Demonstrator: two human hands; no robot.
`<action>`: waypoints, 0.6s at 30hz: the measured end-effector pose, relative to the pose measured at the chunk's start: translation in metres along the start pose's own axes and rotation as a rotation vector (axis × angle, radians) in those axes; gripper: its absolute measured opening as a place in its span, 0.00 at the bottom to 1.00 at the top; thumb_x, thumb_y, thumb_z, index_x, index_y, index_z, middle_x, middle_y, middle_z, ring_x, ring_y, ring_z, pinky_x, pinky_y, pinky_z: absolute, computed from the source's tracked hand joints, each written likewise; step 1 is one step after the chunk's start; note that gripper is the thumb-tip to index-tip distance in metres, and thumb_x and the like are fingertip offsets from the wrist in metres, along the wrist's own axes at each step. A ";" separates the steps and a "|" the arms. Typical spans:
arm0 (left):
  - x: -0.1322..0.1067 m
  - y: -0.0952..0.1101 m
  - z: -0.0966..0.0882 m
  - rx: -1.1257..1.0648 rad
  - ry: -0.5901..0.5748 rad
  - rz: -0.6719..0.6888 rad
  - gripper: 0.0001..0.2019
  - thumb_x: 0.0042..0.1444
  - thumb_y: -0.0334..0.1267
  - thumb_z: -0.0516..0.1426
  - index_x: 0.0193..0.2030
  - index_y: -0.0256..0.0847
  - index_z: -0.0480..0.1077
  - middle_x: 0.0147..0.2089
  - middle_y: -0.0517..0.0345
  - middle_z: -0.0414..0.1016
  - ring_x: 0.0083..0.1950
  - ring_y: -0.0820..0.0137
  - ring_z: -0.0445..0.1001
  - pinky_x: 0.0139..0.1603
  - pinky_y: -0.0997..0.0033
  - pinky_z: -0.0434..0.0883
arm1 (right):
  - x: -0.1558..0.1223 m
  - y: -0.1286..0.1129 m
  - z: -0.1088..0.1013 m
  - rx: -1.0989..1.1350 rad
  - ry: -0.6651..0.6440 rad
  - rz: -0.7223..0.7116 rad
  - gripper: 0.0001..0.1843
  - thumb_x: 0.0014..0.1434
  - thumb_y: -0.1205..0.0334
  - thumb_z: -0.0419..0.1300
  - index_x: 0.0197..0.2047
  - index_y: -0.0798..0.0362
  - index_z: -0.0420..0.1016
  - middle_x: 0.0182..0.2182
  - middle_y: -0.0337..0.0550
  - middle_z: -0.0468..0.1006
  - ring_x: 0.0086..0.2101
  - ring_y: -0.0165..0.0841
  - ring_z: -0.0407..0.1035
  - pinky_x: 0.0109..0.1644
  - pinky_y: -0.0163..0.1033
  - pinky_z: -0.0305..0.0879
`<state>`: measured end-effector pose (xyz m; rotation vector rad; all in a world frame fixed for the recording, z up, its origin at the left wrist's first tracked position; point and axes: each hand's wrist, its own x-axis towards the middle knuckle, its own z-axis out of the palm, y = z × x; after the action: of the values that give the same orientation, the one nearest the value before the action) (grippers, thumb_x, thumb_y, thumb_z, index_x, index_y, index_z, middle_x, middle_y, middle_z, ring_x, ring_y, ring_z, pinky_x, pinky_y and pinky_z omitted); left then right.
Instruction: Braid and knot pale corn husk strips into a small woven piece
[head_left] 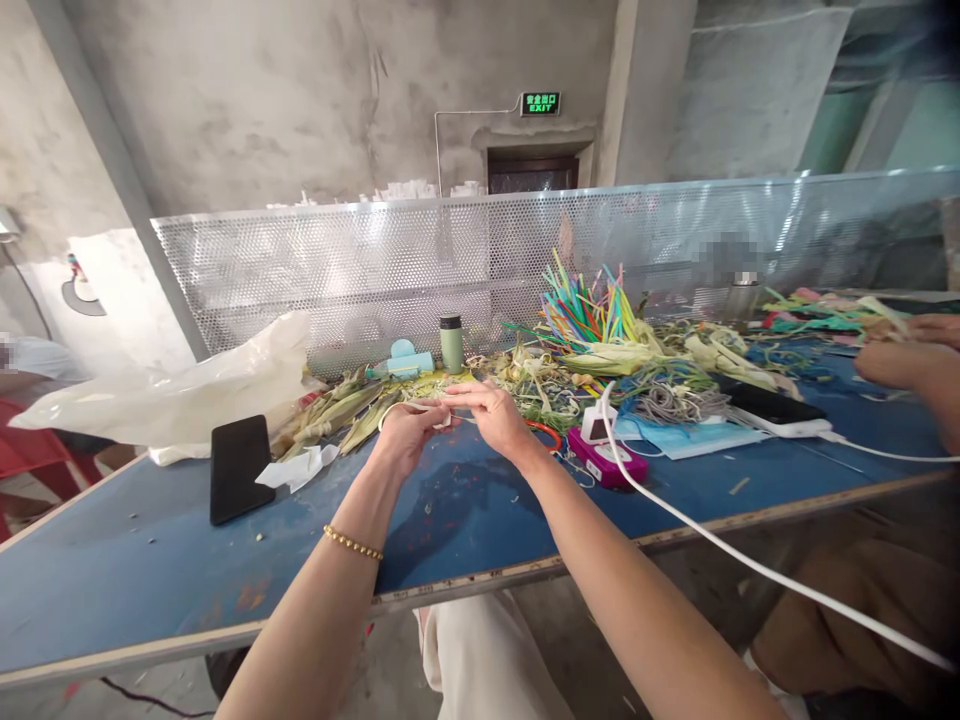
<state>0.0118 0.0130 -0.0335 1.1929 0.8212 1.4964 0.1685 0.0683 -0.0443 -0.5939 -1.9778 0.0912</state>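
Above the blue table, my left hand (pixel 407 434) is closed in a pinch on a pale strip (pixel 390 410), which looks like corn husk and loops out past the thumb side. My right hand (pixel 493 412) meets it from the right, its fingers fairly straight and pressed together over the same strip at the left fingertips. Part of the strip is hidden between the fingers. Just behind the hands lie dried corn husks (pixel 330 418) and a tangle of husk scraps and cords (pixel 525 380).
A black phone (pixel 240 468), white paper (pixel 298 468) and plastic bag (pixel 187 385) are at left. Behind stand a green bottle (pixel 451 346) and coloured stems (pixel 592 310). At right are a purple power strip (pixel 606 460), a white cable (pixel 697 525) and another person's hands (pixel 911 355).
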 end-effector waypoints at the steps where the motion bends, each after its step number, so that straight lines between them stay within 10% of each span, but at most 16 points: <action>1: 0.000 0.000 0.000 0.008 0.002 0.001 0.13 0.33 0.37 0.71 0.24 0.31 0.77 0.32 0.49 0.78 0.32 0.64 0.79 0.35 0.68 0.72 | 0.000 0.000 0.000 0.010 -0.010 0.009 0.24 0.61 0.76 0.51 0.39 0.43 0.85 0.44 0.40 0.83 0.44 0.34 0.72 0.54 0.43 0.66; 10: 0.000 -0.004 0.001 0.109 0.052 -0.052 0.09 0.35 0.34 0.67 0.24 0.33 0.74 0.21 0.54 0.74 0.26 0.67 0.75 0.28 0.70 0.67 | 0.001 -0.011 -0.005 0.132 0.142 0.186 0.17 0.58 0.70 0.56 0.47 0.52 0.81 0.42 0.46 0.83 0.40 0.34 0.74 0.49 0.42 0.68; 18: 0.001 -0.007 -0.002 0.292 -0.084 0.022 0.11 0.40 0.41 0.66 0.25 0.33 0.75 0.18 0.58 0.70 0.20 0.76 0.62 0.23 0.73 0.57 | 0.001 -0.013 -0.009 0.252 -0.069 0.206 0.08 0.58 0.63 0.60 0.35 0.57 0.80 0.33 0.45 0.82 0.35 0.32 0.73 0.41 0.37 0.67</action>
<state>0.0120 0.0153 -0.0400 1.4732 0.9964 1.3648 0.1714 0.0556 -0.0352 -0.6335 -1.9275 0.4861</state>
